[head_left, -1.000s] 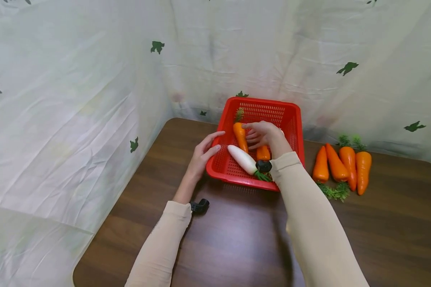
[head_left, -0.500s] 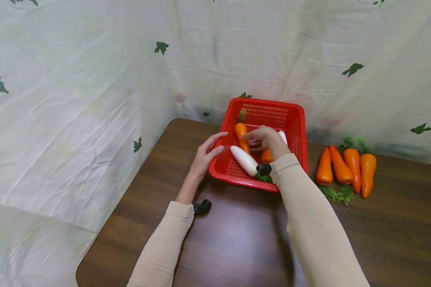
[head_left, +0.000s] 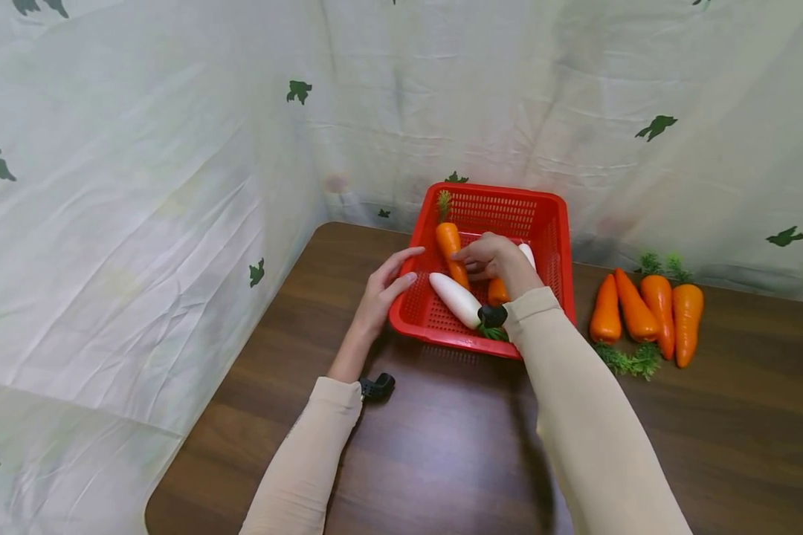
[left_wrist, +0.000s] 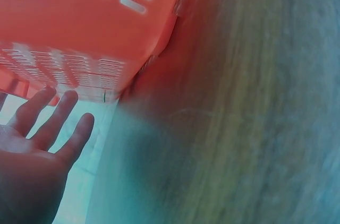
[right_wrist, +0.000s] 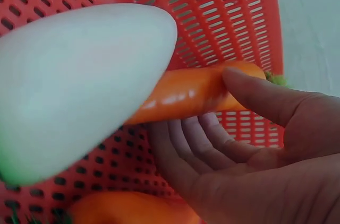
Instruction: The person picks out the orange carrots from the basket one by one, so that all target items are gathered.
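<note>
A red plastic basket [head_left: 442, 338] stands on the table with vegetables inside. My right hand [head_left: 498, 260] reaches into it and grips a carrot [head_left: 450, 239], thumb on top and fingers curled beneath, as the right wrist view shows. Beside that carrot lies a white radish [head_left: 455, 299], which covers the carrot's near end in the right wrist view. Partly hidden under my hand are a second carrot [head_left: 498, 291] and another white radish [head_left: 527, 255]. My left hand [head_left: 377, 293] rests at the basket's left rim; its fingers look straight and spread in the left wrist view.
Several carrots [head_left: 637, 308] with green leafy tops lie together on the table, right of the basket. A pale curtain [head_left: 495, 111] with leaf prints hangs behind and to the left. The wooden table [head_left: 435, 453] extends to the front and right.
My right fingers have closed in on the carrot, which has shifted slightly toward the back of the basket. My left hand stays at the rim. The head view has shifted a little.
</note>
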Tool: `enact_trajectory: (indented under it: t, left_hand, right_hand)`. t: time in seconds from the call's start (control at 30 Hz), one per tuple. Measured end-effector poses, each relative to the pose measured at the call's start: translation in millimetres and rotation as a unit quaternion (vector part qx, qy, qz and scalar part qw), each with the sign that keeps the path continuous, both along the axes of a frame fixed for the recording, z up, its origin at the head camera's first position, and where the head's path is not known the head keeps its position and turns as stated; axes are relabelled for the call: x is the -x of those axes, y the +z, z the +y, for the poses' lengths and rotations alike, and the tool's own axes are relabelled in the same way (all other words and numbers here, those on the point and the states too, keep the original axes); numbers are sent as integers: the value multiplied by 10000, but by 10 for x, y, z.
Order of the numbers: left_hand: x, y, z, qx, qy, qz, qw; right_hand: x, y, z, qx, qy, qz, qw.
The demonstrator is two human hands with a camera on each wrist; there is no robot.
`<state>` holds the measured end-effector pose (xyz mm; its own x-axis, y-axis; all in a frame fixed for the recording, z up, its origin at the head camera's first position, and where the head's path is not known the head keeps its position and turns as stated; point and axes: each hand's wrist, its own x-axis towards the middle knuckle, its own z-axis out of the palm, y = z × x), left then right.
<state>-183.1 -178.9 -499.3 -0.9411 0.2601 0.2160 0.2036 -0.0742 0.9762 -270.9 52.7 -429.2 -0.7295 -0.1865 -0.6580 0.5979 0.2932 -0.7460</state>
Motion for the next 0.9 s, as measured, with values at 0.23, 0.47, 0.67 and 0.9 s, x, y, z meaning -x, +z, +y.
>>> enact_trajectory:
  t: [0.23, 0.47, 0.67, 0.9]
  left_hand:
    - [-3, 2, 8, 18, 7, 38, 10000]
    - [-6, -9, -10, 75, 53, 63, 9999]
    - [-2, -7, -4, 36, 25, 97, 9999]
    - [7, -18, 9, -20, 27, 114, 9999]
  right_hand:
    - [-7, 163, 73, -9, 411, 315, 9987]
    - [-64, 357, 146, 436, 620, 445, 9961]
    - [-242, 530, 291, 513, 992, 914, 9895]
    - [-528, 660, 566, 523, 1105, 1452, 9818]
